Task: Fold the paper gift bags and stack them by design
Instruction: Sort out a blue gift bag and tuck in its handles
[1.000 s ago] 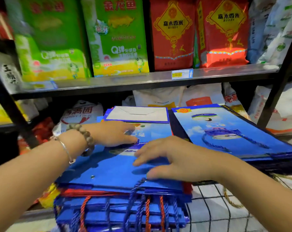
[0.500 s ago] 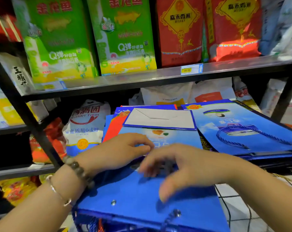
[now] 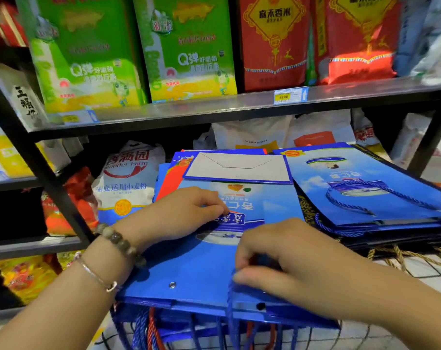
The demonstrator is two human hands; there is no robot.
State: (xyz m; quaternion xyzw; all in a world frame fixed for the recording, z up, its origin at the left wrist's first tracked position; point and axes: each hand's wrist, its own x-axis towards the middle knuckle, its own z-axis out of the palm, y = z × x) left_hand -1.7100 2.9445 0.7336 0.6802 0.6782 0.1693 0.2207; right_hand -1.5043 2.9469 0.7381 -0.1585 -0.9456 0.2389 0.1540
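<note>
Shelf: grey metal board [image 3: 214, 107] on a black frame [image 3: 50, 178], spanning the view.
Upper goods: two green packs [image 3: 88, 59] on the left, two red packs [image 3: 272, 41] on the right, all upright.
Price tag [image 3: 290, 95]: yellow and blue, on the shelf edge under the red packs.
Below: white flour sack [image 3: 128, 178]; pale sacks [image 3: 254, 133] farther back in shadow.
Left: lower shelf [image 3: 25, 246] with a yellow packet [image 3: 25, 279] under it.
Floor [image 3: 439, 280]: pale, seen through black wire mesh [image 3: 416, 267] at lower right.
Light: bright on the upper goods, dim beneath the board.

Left grip [image 3: 181, 213] rests palm-down, fingers relaxed; right grip [image 3: 297, 263] curls, fingertips pinching.
</note>
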